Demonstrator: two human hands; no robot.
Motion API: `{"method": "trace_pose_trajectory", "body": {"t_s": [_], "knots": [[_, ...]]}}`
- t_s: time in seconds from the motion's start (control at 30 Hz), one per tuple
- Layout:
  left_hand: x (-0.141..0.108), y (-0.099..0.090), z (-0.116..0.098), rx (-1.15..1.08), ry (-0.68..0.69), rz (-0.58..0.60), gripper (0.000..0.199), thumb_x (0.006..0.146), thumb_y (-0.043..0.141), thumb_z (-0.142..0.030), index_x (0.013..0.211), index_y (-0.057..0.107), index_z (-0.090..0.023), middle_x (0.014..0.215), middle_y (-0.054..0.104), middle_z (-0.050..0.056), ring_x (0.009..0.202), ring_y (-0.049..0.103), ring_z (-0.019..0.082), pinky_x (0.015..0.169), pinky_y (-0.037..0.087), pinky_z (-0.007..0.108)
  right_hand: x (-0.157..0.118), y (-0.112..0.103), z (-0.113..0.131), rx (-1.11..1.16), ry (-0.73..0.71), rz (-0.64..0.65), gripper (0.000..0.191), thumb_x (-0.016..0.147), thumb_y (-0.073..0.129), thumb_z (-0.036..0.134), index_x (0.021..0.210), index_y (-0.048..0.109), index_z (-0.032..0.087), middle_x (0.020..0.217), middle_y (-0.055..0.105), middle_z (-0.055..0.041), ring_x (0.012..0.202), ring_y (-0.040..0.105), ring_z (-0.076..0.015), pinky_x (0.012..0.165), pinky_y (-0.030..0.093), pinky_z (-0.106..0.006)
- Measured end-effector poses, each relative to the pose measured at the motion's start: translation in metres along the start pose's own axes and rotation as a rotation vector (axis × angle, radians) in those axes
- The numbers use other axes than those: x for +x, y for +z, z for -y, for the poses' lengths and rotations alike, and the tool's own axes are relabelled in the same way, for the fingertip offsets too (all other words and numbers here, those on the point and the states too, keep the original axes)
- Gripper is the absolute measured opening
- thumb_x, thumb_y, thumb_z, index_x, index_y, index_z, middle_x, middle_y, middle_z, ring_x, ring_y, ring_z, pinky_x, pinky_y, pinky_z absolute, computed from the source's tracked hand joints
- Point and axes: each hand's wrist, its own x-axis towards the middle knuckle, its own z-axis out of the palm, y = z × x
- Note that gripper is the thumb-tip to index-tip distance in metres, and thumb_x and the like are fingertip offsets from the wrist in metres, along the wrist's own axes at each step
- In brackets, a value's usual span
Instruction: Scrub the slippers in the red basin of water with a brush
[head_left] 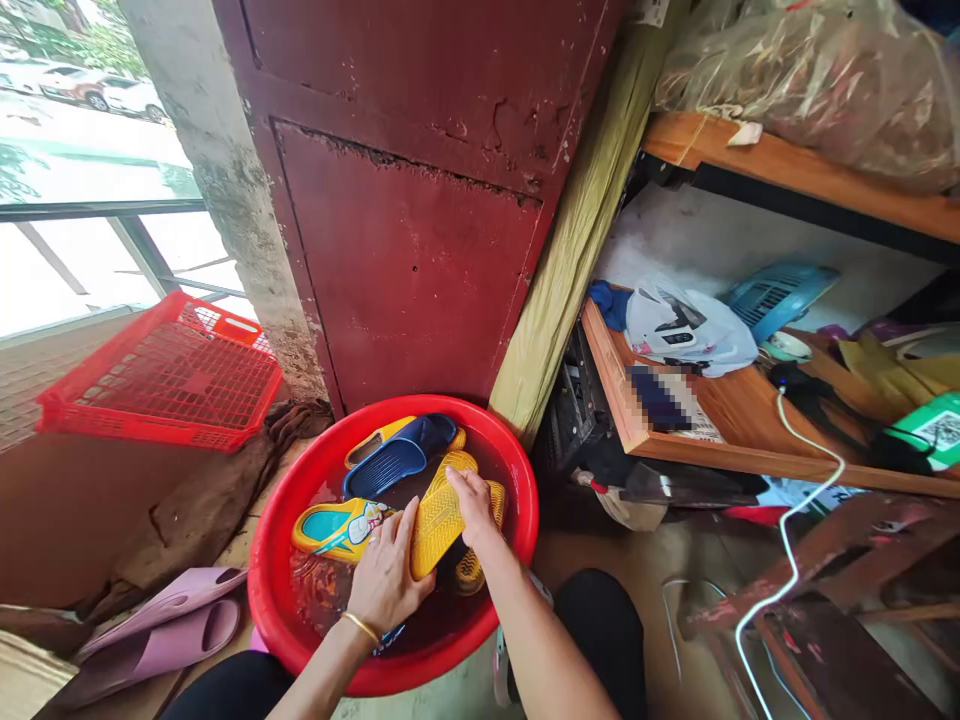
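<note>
A round red basin (264, 560) holds dark water and several slippers. Both hands are over it, with a yellow slipper (435, 525) between them, its ridged sole facing up. My left hand (390, 570) grips the slipper's lower left side, a gold bangle on the wrist. At the slipper's upper right side, my right hand (474, 505) has its fingers closed on the edge. Left of the hands floats a yellow slipper with a teal insole (330, 530). Behind it lies a dark blue slipper (390, 460). More yellow slippers are partly hidden behind and beside my right hand.
Pink slippers (172, 635) lie on the floor at the left, below a red plastic crate (180, 370). A dark red door (405, 270) stands behind the basin. At the right are a wooden shelf (750, 400) with a plastic bag (690, 325) and a white cable (787, 540).
</note>
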Motion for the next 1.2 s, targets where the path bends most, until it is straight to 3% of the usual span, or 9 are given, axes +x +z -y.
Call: {"method": "trace_pose_trajectory", "body": {"t_s": [0.1,0.23,0.5,0.63,0.73,0.83,0.93,1.07,1.2], "knots": [[0.001,-0.004,0.000,0.024,-0.091,0.091,0.092,0.069,0.067,-0.030,0.154,0.033,-0.016,0.130,0.057,0.018,0.117,0.061,0.040,0.097,0.049,0.051,0.005,0.003,-0.005,-0.027,0.007,0.013,0.041,0.080,0.056,0.058,0.060,0.047,0.024,0.056,0.039,0.0065,0.057,0.038,-0.0132,0.055,0.034,-0.026],[0.002,-0.005,-0.001,-0.130,-0.169,0.093,0.087,0.067,0.068,-0.029,0.149,0.040,-0.018,0.130,0.061,0.017,0.116,0.062,0.039,0.100,0.047,0.049,0.012,0.008,-0.005,-0.088,-0.004,0.040,0.037,0.079,0.056,0.049,0.056,0.041,0.025,0.054,0.032,0.0078,0.057,0.032,-0.0127,0.055,0.028,-0.026],[0.012,-0.012,0.002,-0.522,-0.310,0.034,0.079,0.052,0.081,-0.022,0.128,0.061,-0.024,0.127,0.067,0.012,0.123,0.058,0.040,0.113,0.036,0.048,0.020,0.014,-0.004,-0.219,-0.039,0.068,0.034,0.083,0.056,0.050,0.061,0.052,0.024,0.059,0.048,0.0055,0.062,0.045,-0.0149,0.062,0.038,-0.026],[0.018,-0.027,0.003,-0.958,-0.402,0.133,0.085,0.056,0.083,-0.024,0.136,0.054,-0.020,0.123,0.070,0.012,0.114,0.065,0.035,0.101,0.049,0.044,0.014,-0.016,0.008,-0.243,-0.101,0.202,0.040,0.092,0.051,0.056,0.101,0.071,0.023,0.088,0.069,-0.0009,0.084,0.063,-0.0185,0.077,0.048,-0.028],[0.018,-0.039,0.006,-1.382,-0.625,0.161,0.076,0.069,0.075,-0.028,0.140,0.051,-0.018,0.112,0.075,0.012,0.097,0.073,0.032,0.084,0.059,0.043,-0.008,-0.057,-0.002,-0.492,-0.168,0.214,0.052,0.096,0.049,0.046,0.142,0.053,0.022,0.112,0.070,-0.0081,0.101,0.066,-0.0218,0.088,0.050,-0.033],[0.017,-0.047,0.010,-1.648,-0.764,0.089,0.065,0.073,0.069,-0.029,0.135,0.056,-0.014,0.103,0.079,0.014,0.091,0.075,0.033,0.081,0.061,0.047,-0.040,-0.094,-0.032,-1.041,-0.193,0.162,0.049,0.090,0.057,0.031,0.139,0.058,0.023,0.117,0.069,-0.0140,0.109,0.065,-0.0282,0.097,0.047,-0.040],[0.013,-0.049,0.012,-1.752,-0.809,0.081,0.060,0.073,0.066,-0.029,0.131,0.061,-0.015,0.099,0.080,0.014,0.094,0.076,0.036,0.083,0.061,0.050,-0.066,-0.111,-0.059,-1.188,-0.183,0.168,0.055,0.082,0.058,0.016,0.137,0.061,0.024,0.116,0.071,-0.0142,0.113,0.064,-0.0302,0.103,0.044,-0.046],[0.008,-0.048,0.014,-1.778,-0.736,0.127,0.056,0.071,0.067,-0.030,0.125,0.067,-0.017,0.098,0.081,0.012,0.099,0.074,0.038,0.087,0.060,0.052,-0.071,-0.115,-0.060,-1.148,-0.180,0.202,0.059,0.088,0.048,0.016,0.147,0.051,0.024,0.114,0.073,-0.0141,0.106,0.069,-0.0275,0.096,0.050,-0.041],[0.006,-0.046,0.024,-1.758,-0.725,0.148,0.057,0.070,0.068,-0.029,0.125,0.067,-0.018,0.098,0.081,0.011,0.101,0.074,0.038,0.089,0.059,0.053,-0.061,-0.118,-0.039,-0.776,-0.219,0.114,0.060,0.089,0.051,0.029,0.148,0.047,0.022,0.131,0.067,-0.0138,0.112,0.067,-0.0264,0.096,0.053,-0.038]]}}
